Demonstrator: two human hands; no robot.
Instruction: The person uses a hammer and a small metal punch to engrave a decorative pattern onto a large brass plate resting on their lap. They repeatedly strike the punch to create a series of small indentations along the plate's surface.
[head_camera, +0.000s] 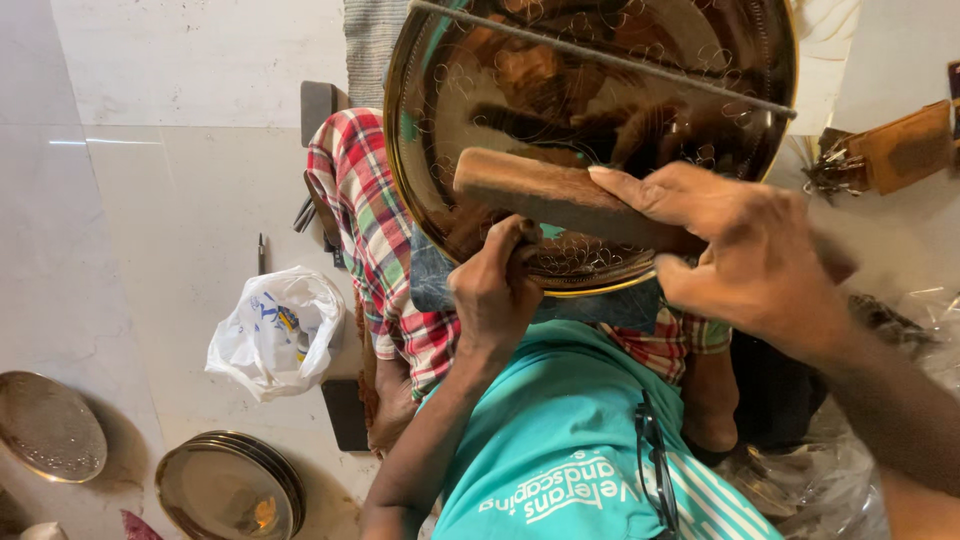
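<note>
A large round brass plate (480, 90) with engraved patterns rests tilted on my lap, over a red checked cloth (365, 210). My left hand (492, 290) grips the plate's near rim from below, fingers curled shut on it. My right hand (745, 255) holds a wooden block (545, 190) flat against the plate's shiny face. A thin metal rod (600, 58) lies across the upper part of the plate. My teal shirt (560, 430) fills the bottom middle, with a pair of glasses (655, 460) hanging on it.
A white plastic bag (275, 330) lies on the pale tiled floor at left. A stack of round metal plates (230, 490) and a single plate (48, 428) sit at bottom left. Small tools and a brown wooden piece (900, 148) lie at right. Clear plastic wrap (830, 480) sits bottom right.
</note>
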